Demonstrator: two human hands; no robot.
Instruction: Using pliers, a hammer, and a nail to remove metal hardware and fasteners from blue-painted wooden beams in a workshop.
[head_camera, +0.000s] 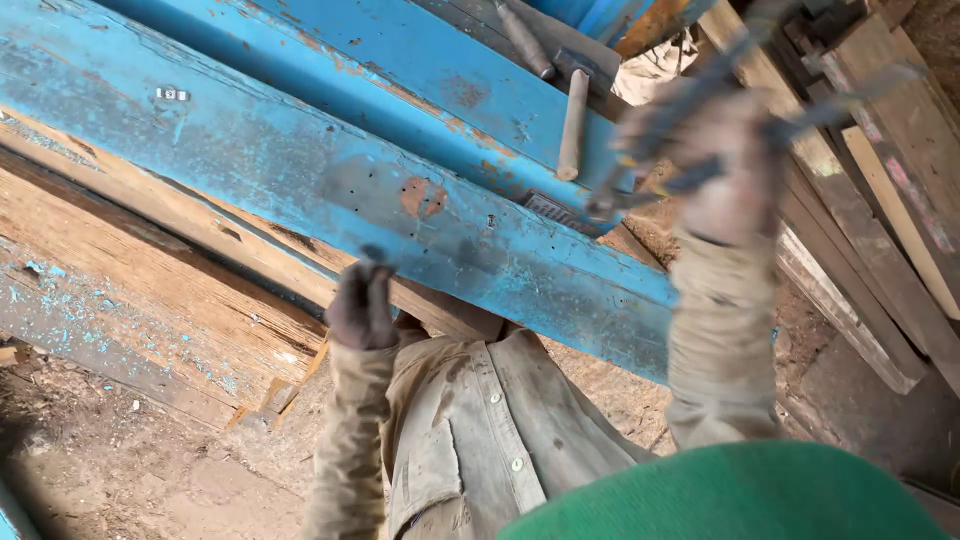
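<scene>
My left hand, in a dark glove, grips the lower edge of a long blue painted plank whose paint is flaking. Higher up on the right, my right hand is gloved too and blurred by motion. It is closed on a pair of metal pincers, whose jaws point down-left at the plank's far end, near a small metal plate. A hammer with a wooden handle lies on the blue boards just left of the pincers.
Bare, worn wooden boards lie under the blue plank on the left. More planks are stacked at the right. A second tool handle lies at the top. Dirt floor lies below, and something green fills the bottom right.
</scene>
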